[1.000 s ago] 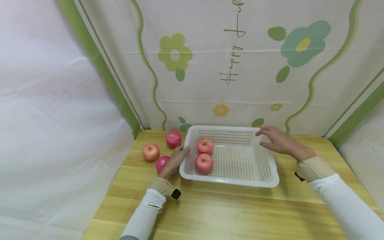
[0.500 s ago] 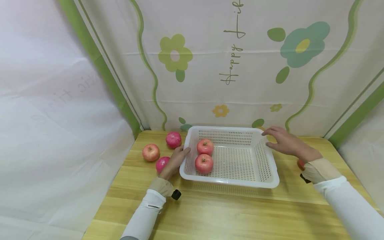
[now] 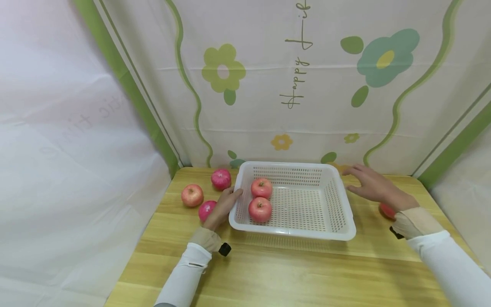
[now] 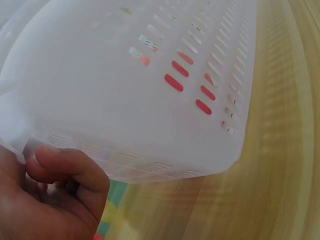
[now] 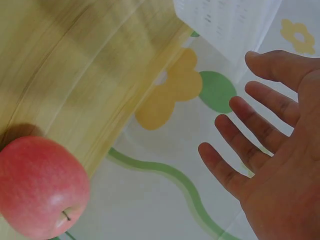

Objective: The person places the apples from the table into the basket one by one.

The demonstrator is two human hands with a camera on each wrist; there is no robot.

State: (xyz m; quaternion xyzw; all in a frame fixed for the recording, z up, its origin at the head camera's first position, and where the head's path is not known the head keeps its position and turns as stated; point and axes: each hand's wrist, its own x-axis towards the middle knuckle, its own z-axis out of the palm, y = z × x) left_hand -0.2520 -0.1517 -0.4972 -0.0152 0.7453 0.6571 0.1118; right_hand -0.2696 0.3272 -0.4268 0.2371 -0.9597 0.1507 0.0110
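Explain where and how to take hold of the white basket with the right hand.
The right hand should probably take the white basket by its right short rim, from the right, curling under: this rim juts outward, and the left hand holds the opposite end.

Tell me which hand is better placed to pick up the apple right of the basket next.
The right hand, I'd judge: its fingers are parted and hold nothing, and the apple lies near its wrist. The left hand grips the white basket at the opposite end.
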